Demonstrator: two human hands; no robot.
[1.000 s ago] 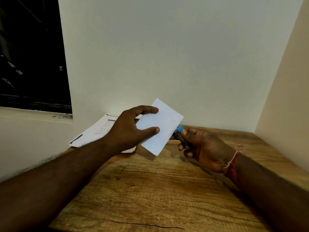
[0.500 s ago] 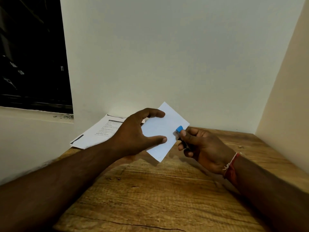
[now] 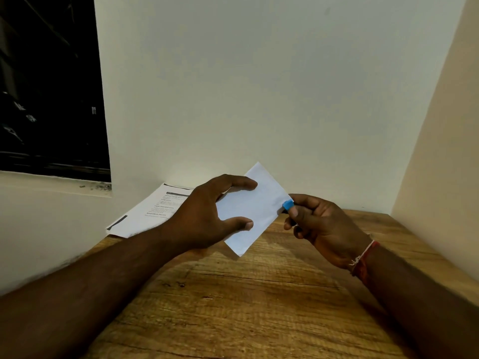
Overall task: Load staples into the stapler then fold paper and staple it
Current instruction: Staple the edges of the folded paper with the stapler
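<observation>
White folded paper (image 3: 248, 211) is being held above the table (image 3: 259, 307) by the left hand (image 3: 204, 213), while the right hand (image 3: 321, 226) is gripping the stapler (image 3: 287, 204) at its right edge, so stapling is apparently underway, requiring a firm squeeze.

- The folded paper (image 3: 255, 212) was plain white.
- The stapler (image 3: 287, 204) showed a bright blue tip.
- The table (image 3: 233, 307) was brown woodgrain.
- The printed sheet (image 3: 153, 211) carried black text.
- The wrist thread (image 3: 363, 257) was red and white.
</observation>
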